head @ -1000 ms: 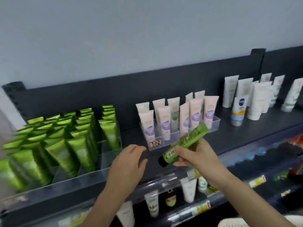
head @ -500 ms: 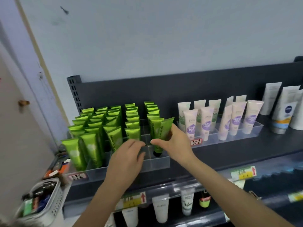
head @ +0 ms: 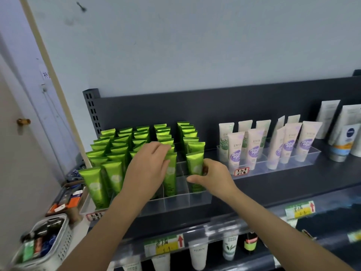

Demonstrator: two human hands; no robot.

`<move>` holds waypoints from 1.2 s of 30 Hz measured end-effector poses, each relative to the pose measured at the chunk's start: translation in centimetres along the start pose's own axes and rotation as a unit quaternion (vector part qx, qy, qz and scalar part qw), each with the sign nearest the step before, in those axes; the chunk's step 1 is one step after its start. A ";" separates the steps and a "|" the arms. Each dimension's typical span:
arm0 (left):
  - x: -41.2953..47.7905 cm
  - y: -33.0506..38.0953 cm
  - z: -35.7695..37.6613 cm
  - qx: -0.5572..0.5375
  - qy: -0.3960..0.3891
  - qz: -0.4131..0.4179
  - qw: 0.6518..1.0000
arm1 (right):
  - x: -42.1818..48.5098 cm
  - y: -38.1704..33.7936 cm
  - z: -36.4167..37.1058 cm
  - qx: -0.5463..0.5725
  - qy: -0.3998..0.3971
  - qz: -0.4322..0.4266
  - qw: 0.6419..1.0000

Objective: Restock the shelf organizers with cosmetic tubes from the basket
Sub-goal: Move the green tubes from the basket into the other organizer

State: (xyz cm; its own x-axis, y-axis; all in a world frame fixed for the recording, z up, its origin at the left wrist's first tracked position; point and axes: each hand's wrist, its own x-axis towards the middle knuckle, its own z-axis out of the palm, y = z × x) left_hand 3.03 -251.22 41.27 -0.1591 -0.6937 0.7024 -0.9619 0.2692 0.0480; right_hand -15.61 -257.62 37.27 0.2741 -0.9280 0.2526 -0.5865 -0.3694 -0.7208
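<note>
Right grip pinching green tube in clear organizer, left grip resting on neighbouring tubes

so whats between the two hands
Head view: upright green plastic tube by the left hand, empty clear organizer slot, second green tube in the right hand.

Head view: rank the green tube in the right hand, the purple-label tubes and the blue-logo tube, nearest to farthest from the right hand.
1. green tube, in the right hand's grip, at its left.
2. purple-label tubes, in the clear organizer just right of the hand.
3. blue-logo tube, far right on the shelf.
</note>
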 end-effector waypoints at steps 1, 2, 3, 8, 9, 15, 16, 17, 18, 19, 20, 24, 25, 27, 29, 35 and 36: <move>0.4 0.0 -0.1 0.002 -0.010 -0.006 1.000 | 0.1 0.1 -0.4 0.006 -0.011 -0.005 1.000; 0.8 0.0 -0.2 -0.001 -0.026 -0.018 1.000 | 0.3 0.1 -0.7 0.013 -0.024 -0.009 1.000; 1.1 0.0 -0.2 -0.010 -0.045 -0.033 0.998 | 0.5 0.2 -1.1 0.021 -0.035 -0.012 0.999; 2.1 -0.4 -0.4 -0.027 -0.118 -0.066 0.990 | 1.3 0.4 -1.8 0.041 -0.085 -0.029 0.995; 2.3 -0.4 -0.4 -0.034 -0.122 -0.073 0.989 | 1.5 0.5 -1.8 0.043 -0.089 -0.034 0.995; 2.4 -0.3 -0.9 -0.053 -0.139 -0.096 0.984 | 1.9 1.5 -2.0 0.053 -0.098 -0.056 0.992; 2.3 -0.3 -0.9 -0.054 -0.139 -0.099 0.984 | 2.0 1.6 -2.0 0.054 -0.102 -0.058 0.992; 2.3 -0.4 -1.0 -0.055 -0.138 -0.102 0.984 | 2.1 1.7 -2.0 0.055 -0.105 -0.059 0.991; 2.2 -0.4 -1.0 -0.056 -0.136 -0.106 0.983 | 2.2 1.8 -2.1 0.055 -0.109 -0.063 0.991; 2.2 -0.5 -1.0 -0.058 -0.135 -0.110 0.983 | 2.4 1.8 -2.0 0.051 -0.115 -0.066 0.990; 2.2 -0.5 -1.0 -0.059 -0.135 -0.114 0.982 | 2.4 1.8 -2.1 0.046 -0.121 -0.069 0.989; 2.2 -0.5 -0.9 -0.071 -0.133 -0.118 0.981 | 2.3 2.1 -2.5 0.041 -0.160 -0.078 0.983; 2.2 -0.5 -1.0 -0.074 -0.133 -0.118 0.981 | 2.3 2.1 -2.7 0.031 -0.164 -0.078 0.983; 2.2 -0.5 -1.1 -0.082 -0.135 -0.117 0.981 | 2.5 2.4 -3.2 -0.001 -0.159 -0.073 0.985; 2.3 -0.3 -1.2 -0.086 -0.134 -0.114 0.981 | 2.7 2.8 -3.6 -0.006 -0.157 -0.067 0.985; 3.1 0.6 -0.9 -0.097 -0.099 -0.092 0.986 | 3.6 3.8 -2.7 0.113 -0.133 0.088 0.981; 3.0 0.8 -0.7 -0.096 -0.100 -0.083 0.987 | 3.7 3.8 -2.3 0.109 -0.133 0.105 0.980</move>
State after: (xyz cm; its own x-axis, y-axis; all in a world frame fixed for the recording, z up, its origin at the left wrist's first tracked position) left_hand 1.97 -252.63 43.96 -0.0625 -0.8516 0.5205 -0.9213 0.2498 0.2980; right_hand -18.56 -262.53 36.94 0.3705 -0.9260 -0.0720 -0.4831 -0.1259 -0.8665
